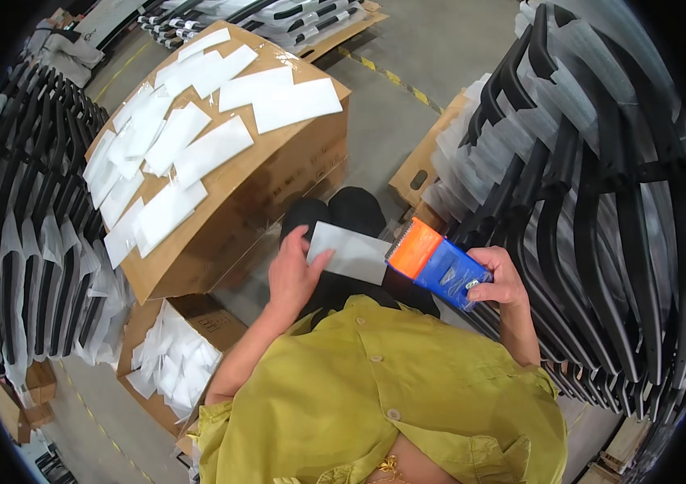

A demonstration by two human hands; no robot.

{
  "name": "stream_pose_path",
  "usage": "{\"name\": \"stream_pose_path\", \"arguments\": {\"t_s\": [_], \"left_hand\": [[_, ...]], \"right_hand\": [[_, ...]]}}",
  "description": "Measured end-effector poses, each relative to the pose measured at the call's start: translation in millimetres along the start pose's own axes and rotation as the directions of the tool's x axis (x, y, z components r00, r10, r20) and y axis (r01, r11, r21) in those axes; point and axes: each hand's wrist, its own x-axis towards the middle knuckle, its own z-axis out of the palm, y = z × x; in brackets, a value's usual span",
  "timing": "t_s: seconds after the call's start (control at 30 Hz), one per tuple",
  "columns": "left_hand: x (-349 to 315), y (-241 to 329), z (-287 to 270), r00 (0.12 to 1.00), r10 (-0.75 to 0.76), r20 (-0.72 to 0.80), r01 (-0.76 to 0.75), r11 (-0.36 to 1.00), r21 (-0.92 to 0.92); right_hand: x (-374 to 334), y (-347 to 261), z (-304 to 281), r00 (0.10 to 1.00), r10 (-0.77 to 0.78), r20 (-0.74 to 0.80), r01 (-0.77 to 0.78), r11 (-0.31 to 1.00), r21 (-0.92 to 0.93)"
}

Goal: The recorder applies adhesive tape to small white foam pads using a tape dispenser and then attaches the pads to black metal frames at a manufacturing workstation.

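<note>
My left hand [296, 270] pinches the left end of a flat white rectangular sheet [348, 252] between thumb and fingers, above my lap. In my right hand [501, 278] is an orange and blue hand-held tape dispenser [437, 262], gripped by its blue end. The dispenser's toothed metal edge is beside the sheet's right end; whether tape joins the two I cannot tell. Ahead and to the left, several similar white sheets [214, 152] lie spread and partly overlapping on top of a large cardboard box [278, 173].
An open carton [214, 319] filled with white pieces [173, 359] stands at my lower left. Stacked black curved frames [593, 218] in translucent wrap rise close on my right. More black frames [36, 202] stand at the left. A yellow-black floor stripe [391, 77] crosses behind the box.
</note>
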Motion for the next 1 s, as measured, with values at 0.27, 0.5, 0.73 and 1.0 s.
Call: {"name": "stream_pose_path", "arguments": {"t_s": [0.27, 0.5, 0.73, 1.0], "left_hand": [[27.5, 57.8, -16.2, 0.754, 0.085, 0.651, 0.602, 0.305, -0.738], [19.8, 35.9, 13.2, 0.897, -0.125, 0.424, 0.425, 0.511, -0.747], [20.3, -4.4, 12.8, 0.974, -0.128, 0.190, 0.204, 0.859, -0.470], [12.4, -20.2, 42.8, 0.951, 0.251, -0.177, -0.232, 0.965, 0.121]], "right_hand": [[19.2, -4.6, 2.5, 0.988, -0.014, 0.152, 0.028, 0.996, -0.089], [24.4, 13.8, 6.9, 0.975, 0.126, 0.183, -0.088, 0.976, -0.199], [5.6, 15.6, -9.1, 0.908, 0.369, 0.201, -0.332, 0.923, -0.193], [20.3, 30.9, -6.5, 0.903, 0.399, 0.159, -0.342, 0.892, -0.295]]}}
